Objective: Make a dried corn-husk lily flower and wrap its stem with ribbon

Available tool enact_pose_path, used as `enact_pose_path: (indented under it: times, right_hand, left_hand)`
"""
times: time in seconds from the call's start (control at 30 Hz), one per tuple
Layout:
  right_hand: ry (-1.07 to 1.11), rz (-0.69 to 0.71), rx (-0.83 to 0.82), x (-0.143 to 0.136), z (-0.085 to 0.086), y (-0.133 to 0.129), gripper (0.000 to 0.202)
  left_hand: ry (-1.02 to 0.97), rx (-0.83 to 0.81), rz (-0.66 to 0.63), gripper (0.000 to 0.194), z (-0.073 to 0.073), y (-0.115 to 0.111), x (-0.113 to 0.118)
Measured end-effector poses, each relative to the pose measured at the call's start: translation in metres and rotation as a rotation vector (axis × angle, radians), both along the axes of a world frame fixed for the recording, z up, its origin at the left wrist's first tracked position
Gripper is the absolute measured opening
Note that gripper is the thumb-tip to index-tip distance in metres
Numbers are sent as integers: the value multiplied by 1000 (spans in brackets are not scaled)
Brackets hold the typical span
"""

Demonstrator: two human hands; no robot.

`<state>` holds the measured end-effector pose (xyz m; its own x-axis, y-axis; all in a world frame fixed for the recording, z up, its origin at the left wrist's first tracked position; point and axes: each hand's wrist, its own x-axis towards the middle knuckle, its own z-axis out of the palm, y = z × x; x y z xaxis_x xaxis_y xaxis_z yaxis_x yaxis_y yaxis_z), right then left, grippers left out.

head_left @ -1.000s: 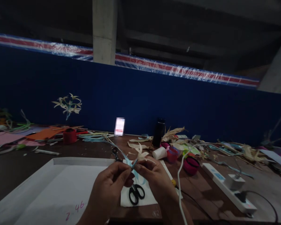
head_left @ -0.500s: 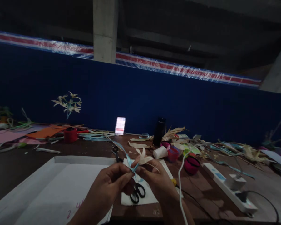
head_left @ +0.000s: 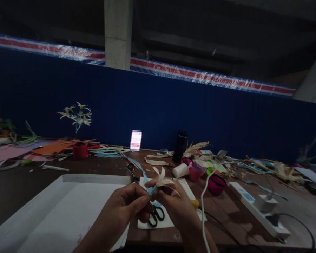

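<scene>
A pale husk-like flower (head_left: 162, 178) with curling pointed petals stands up from my right hand (head_left: 175, 202), whose thumb and fingers close round its base. My left hand (head_left: 130, 203) pinches a light blue paper strip (head_left: 139, 165) right beside that base, where blue wraps the stem. The strip's loose end runs up and back to the left over the table. Beneath the hands lie black-handled scissors (head_left: 158, 214) on a white sheet (head_left: 165, 222). The fingertips partly hide the stem and the wrapped part.
A white tray (head_left: 94, 179) lies at the left. A power strip (head_left: 258, 209) and a white cable (head_left: 203, 211) are at the right. Farther back are a finished flower spray (head_left: 77, 114), a red roll (head_left: 79, 151), a phone (head_left: 136, 140), a black bottle (head_left: 180, 147) and a white roll (head_left: 180, 170).
The blue strip now lies wider around the flower's base, between my fingertips. Both hands stay close together in nearly the same place. The view has shifted slightly.
</scene>
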<state>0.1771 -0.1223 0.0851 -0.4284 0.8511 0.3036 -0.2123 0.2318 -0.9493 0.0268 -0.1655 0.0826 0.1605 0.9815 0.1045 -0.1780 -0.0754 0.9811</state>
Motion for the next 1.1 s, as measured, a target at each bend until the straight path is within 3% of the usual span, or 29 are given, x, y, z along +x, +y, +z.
enact_pose_path:
  times: [0.23, 0.5, 0.87, 0.97, 1.1]
  right_hand:
    - [-62, -101, 12, 1, -6, -1, 20]
    - [-53, -222, 111, 0, -1, -8, 13]
    - [31, -150, 21, 1, -6, -2, 20]
    - [-11, -134, 45, 1, -4, -1, 18]
    - [-137, -236, 162, 1, -1, -1, 15]
  left_hand:
    - [137, 82, 149, 18, 2, -1, 2]
    - [156, 119, 360, 17, 1, -6, 13]
    - [239, 158, 342, 16, 2, -1, 7]
    - [237, 169, 370, 16, 3, -2, 8]
    - [207, 163, 383, 15, 2, -5, 10]
